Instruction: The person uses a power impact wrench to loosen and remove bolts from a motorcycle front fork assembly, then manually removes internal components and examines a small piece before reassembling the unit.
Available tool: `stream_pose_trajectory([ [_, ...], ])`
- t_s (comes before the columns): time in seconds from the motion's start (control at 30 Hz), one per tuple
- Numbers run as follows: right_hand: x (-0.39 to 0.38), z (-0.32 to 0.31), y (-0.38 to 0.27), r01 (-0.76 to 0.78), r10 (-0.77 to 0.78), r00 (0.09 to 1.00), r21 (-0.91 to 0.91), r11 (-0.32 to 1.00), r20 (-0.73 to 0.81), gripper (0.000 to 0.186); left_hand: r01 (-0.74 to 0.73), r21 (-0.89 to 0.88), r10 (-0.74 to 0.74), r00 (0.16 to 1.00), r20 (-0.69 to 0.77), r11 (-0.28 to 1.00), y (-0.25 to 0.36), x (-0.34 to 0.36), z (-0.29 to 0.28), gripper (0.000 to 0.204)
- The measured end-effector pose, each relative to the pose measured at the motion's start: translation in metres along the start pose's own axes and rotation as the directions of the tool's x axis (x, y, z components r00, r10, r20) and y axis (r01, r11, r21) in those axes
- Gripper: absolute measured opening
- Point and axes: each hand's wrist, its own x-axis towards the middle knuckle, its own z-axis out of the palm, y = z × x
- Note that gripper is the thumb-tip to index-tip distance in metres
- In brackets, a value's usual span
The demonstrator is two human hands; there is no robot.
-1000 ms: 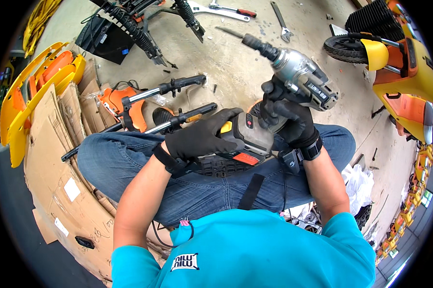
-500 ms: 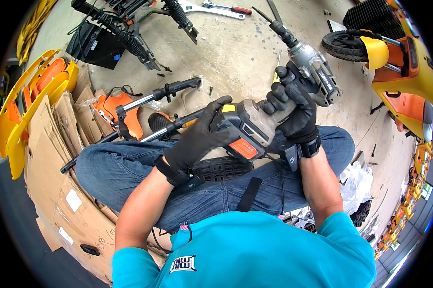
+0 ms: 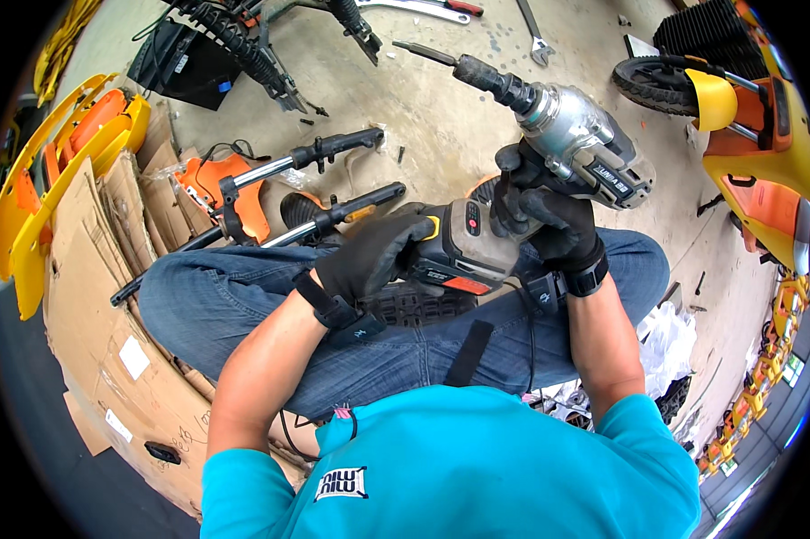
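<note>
A cordless impact wrench (image 3: pixel 571 135) is held over my lap, its long driver bit (image 3: pixel 423 52) pointing to the far left. My right hand (image 3: pixel 548 211), in a black glove, wraps round its handle. The grey and black battery pack (image 3: pixel 463 260) with an orange label sits at the handle's base. My left hand (image 3: pixel 373 256), gloved too, closes on the battery's left end, thumb by the yellow latch. Just past my left hand lies a front fork (image 3: pixel 333 216) with two silver and black tubes. Whether the battery is fully seated I cannot tell.
Flattened cardboard (image 3: pixel 99 296) lies to my left, with yellow body panels (image 3: pixel 45 198) beyond. An orange part (image 3: pixel 225 193) rests near the fork. Shock absorbers (image 3: pixel 243 63), an adjustable wrench (image 3: pixel 538 45) and a black box (image 3: pixel 185 67) are farther off. A yellow scooter (image 3: pixel 755 153) stands right.
The impact wrench has swung so its bit points more to the left, and it sits slightly lower. The battery has turned with it, and both hands stay on the tool.
</note>
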Motion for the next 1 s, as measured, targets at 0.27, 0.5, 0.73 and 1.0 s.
stream_pose_trajectory([
  [0.27, 0.003, -0.001, 0.003, 0.028, -0.028, 1.000, -0.002, 1.000, 0.008, 0.045, -0.200, 0.241, 0.216, 0.975, -0.043, 0.950, -0.013, 0.008, -0.011, 0.036],
  [0.5, 0.000, -0.018, 0.001, -0.027, 0.027, 0.993, 0.001, 1.000, 0.115, 0.048, 0.002, 0.256, 0.016, 0.998, -0.068, 0.967, 0.003, -0.007, 0.001, 0.041],
  [0.73, -0.003, -0.002, 0.005, -0.032, 0.029, 0.999, 0.053, 0.998, 0.046, 0.046, -0.060, 0.204, 0.060, 0.998, 0.009, 0.977, 0.010, -0.014, 0.002, 0.042],
  [1.0, -0.004, 0.003, 0.014, -0.022, 0.014, 0.999, 0.285, 0.958, 0.031, 0.036, -0.534, 0.598, 0.411, 0.845, 0.343, 0.598, 0.000, -0.013, -0.013, 0.045],
])
